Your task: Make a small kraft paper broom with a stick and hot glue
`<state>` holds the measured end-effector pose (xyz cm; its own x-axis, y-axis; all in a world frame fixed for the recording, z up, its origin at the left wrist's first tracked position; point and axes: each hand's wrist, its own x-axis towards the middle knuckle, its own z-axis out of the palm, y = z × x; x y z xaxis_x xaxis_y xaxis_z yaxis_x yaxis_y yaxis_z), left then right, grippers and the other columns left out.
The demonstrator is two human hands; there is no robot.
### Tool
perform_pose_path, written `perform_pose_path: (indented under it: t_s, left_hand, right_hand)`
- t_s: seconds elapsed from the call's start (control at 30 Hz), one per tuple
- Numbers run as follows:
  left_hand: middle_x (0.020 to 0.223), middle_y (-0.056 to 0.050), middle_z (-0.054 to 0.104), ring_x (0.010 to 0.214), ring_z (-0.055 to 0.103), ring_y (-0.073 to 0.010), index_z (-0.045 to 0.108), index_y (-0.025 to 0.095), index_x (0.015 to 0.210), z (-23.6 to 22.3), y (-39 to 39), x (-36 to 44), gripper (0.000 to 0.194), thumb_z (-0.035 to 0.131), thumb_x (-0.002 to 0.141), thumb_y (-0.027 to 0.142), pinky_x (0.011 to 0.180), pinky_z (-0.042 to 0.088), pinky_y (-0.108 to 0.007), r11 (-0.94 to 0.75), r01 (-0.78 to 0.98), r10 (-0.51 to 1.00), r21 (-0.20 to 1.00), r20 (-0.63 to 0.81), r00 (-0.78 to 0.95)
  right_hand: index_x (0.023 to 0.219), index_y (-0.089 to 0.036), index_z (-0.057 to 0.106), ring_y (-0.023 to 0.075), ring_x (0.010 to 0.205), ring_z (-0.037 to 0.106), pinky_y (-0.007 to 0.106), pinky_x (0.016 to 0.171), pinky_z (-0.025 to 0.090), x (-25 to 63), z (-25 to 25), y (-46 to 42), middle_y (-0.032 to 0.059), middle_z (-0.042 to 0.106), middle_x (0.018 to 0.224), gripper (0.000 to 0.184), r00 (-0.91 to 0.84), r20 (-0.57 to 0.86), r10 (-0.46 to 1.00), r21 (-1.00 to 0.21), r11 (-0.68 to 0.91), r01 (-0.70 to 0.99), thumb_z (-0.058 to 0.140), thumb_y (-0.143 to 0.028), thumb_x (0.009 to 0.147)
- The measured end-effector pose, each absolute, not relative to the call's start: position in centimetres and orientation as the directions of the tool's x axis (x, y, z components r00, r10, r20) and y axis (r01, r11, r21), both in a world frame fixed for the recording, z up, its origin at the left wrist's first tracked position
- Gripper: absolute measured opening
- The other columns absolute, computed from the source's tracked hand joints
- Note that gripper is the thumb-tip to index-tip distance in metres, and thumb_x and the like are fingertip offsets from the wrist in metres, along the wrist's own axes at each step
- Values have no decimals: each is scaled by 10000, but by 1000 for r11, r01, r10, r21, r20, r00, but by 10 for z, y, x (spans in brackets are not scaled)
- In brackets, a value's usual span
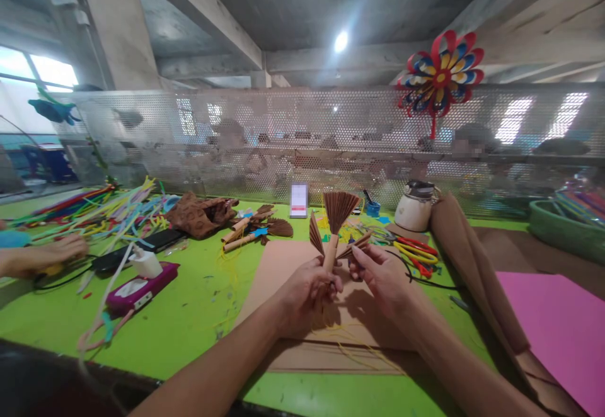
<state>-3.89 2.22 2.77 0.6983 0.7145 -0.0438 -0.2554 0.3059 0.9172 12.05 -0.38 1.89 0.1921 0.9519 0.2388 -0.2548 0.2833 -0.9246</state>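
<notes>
My left hand point(306, 294) is closed around the lower end of a tan paper tube point(331, 254). From the tube's upper end fans out a pleated brown paper fan point(339, 210), with a smaller pleated piece point(316, 234) on its left side. My right hand point(382, 273) pinches another pleated brown paper piece point(362, 242) at the tube's right. Yellow string point(347, 336) hangs below my hands over a stack of brown cardboard sheets point(269, 278). Similar tubes with fans point(246, 237) lie beyond my left hand.
A purple power strip point(142, 291) and a black case point(142, 250) lie left, near another person's hand point(66, 253). Further back stand a phone point(299, 200) and a white kettle point(412, 208). Scissors point(416, 250) lie right, beside brown paper point(466, 266) and pink sheets point(553, 316).
</notes>
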Motion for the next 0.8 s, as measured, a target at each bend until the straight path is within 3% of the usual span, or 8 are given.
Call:
perform_pose_path:
  t_s: [0.2,0.37,0.6,0.8]
  left_hand:
    - [708,-24,594,541,484,-67,479,143,975,30,19,-36,329,643,703,230,500,336,-176,160,-221,753,962,26,658]
    - [780,-63,608,648,531,-100,541,109,888,27,25,-36,301,682,694,292,586,376,-208,105,-225,791,969,55,609]
    - [585,14,501,514,407,-71,634,91,835,23,36,-43,297,693,676,335,504,275,-214,-6,-108,862,994,60,504]
    - [573,2,515,508,430,-75,592,110,697,18,41,-41,282,687,677,375,497,296,-204,-45,-142,876,989,107,470]
  right_hand:
    - [785,-163,636,94,550,460,238,521,359,119,18,-3,-13,559,650,254,185,247,951,-920,290,-264,689,-392,692]
    - [734,-157,626,118,559,483,258,531,374,121,16,-2,0,559,621,276,194,227,954,-923,274,-271,687,-421,683]
    - [765,-159,641,98,539,471,245,512,370,122,15,-1,2,568,644,257,217,214,952,-898,279,-339,705,-392,676]
    - [683,-154,620,97,481,452,245,485,351,120,12,2,-17,534,530,279,248,232,940,-924,293,-245,703,-419,662]
